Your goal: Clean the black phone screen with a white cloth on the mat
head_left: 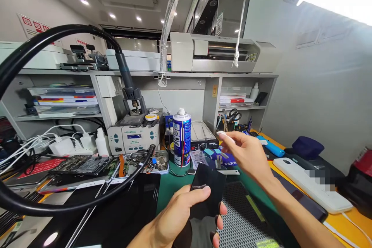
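Head camera view: at lower centre, a left hand [180, 211] grips a black phone [205, 215], thumb across its glossy face and fingertips curled round the far edge, while at right of centre the right hand [251, 155] pinches a small white piece [226, 137] (cloth or paper, hard to tell), apart from the phone. The slab looks light and stiff, its face probably slippery and easily cracked or smudged; the long edges seem the surest hold. The white piece looks soft and nearly weightless, best nipped between fingertips. Just beyond, a grey textured mat [242, 213] lies at lower right of centre, a blue spray can [181, 139] stands mid-frame, and a soldering station [136, 137] sits left of it.
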Available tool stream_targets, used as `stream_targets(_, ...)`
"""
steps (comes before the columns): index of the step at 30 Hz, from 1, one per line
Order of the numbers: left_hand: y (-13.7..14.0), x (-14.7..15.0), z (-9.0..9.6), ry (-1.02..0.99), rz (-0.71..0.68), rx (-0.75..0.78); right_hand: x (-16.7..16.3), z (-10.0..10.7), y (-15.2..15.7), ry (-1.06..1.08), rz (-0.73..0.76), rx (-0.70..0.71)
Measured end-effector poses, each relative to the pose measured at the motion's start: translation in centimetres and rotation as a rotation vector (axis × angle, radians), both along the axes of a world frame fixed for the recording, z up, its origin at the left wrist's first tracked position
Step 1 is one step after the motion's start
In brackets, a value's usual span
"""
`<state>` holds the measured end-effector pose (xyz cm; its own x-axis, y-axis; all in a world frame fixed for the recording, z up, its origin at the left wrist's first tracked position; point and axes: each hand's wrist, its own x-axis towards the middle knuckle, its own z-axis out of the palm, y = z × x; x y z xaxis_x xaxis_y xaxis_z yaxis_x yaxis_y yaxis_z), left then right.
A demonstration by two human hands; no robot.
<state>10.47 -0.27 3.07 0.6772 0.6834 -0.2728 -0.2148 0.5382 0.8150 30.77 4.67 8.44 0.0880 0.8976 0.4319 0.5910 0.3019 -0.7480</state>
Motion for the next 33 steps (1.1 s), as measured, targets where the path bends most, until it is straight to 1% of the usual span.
stream_targets(2,0.1,-0.2,0.3,-0.007,0.019,-0.01,2.0,0.6,0.8,-0.083,-0.031,-0.053)
stream_targets(5,0.3,-0.7,0.9,-0.031,0.1,-0.034,4.2,0.7,1.3,-0.238,0.04,-0.221)
stream_targets(8,0.5,-1.1,1.5,-0.041,0.204,-0.063,5.2,-0.6,1.3,-0.371,0.116,-0.391)
stream_targets(10,0.5,-1.3,1.8,-0.025,0.262,-0.054,5.5,-1.6,1.6,-0.455,0.11,-0.463)
stream_targets(13,0.5,-1.2,1.9,-0.003,0.299,-0.057,6.0,-2.9,3.1,-0.579,-0.016,-0.485)
stream_targets(16,0.6,-0.9,1.6,-0.006,0.272,-0.107,6.5,-3.5,5.0,-0.672,-0.169,-0.464)
stream_targets(18,0.8,-0.8,1.3,-0.012,0.242,-0.153,6.7,-3.9,6.0,-0.71,-0.223,-0.453)
stream_targets(20,0.9,-0.6,1.0,-0.007,0.214,-0.197,6.8,-4.3,6.5,-0.731,-0.242,-0.442)
stream_targets(23,1.1,-0.5,0.8,0.014,0.176,-0.236,6.8,-4.6,6.5,-0.723,-0.233,-0.423)
stream_targets(25,1.1,-0.5,0.6,0.014,0.153,-0.244,6.8,-4.5,6.2,-0.687,-0.226,-0.403)
stream_targets(27,1.2,-0.5,0.4,0.004,0.135,-0.247,6.5,-3.9,5.6,-0.622,-0.216,-0.371)
stream_targets(29,1.4,-0.5,0.1,0.001,0.128,-0.249,5.7,-3.1,4.7,-0.523,-0.176,-0.336)
stream_targets(31,1.5,-0.5,-0.2,0.014,0.136,-0.247,4.3,-2.2,3.5,-0.395,-0.074,-0.324)
stream_targets(32,1.5,-0.4,-0.4,0.023,0.141,-0.239,3.5,-1.9,2.9,-0.326,0.005,-0.333)
stream_targets(33,1.5,-0.4,-0.5,0.034,0.145,-0.227,2.6,-1.8,2.2,-0.255,0.114,-0.363)
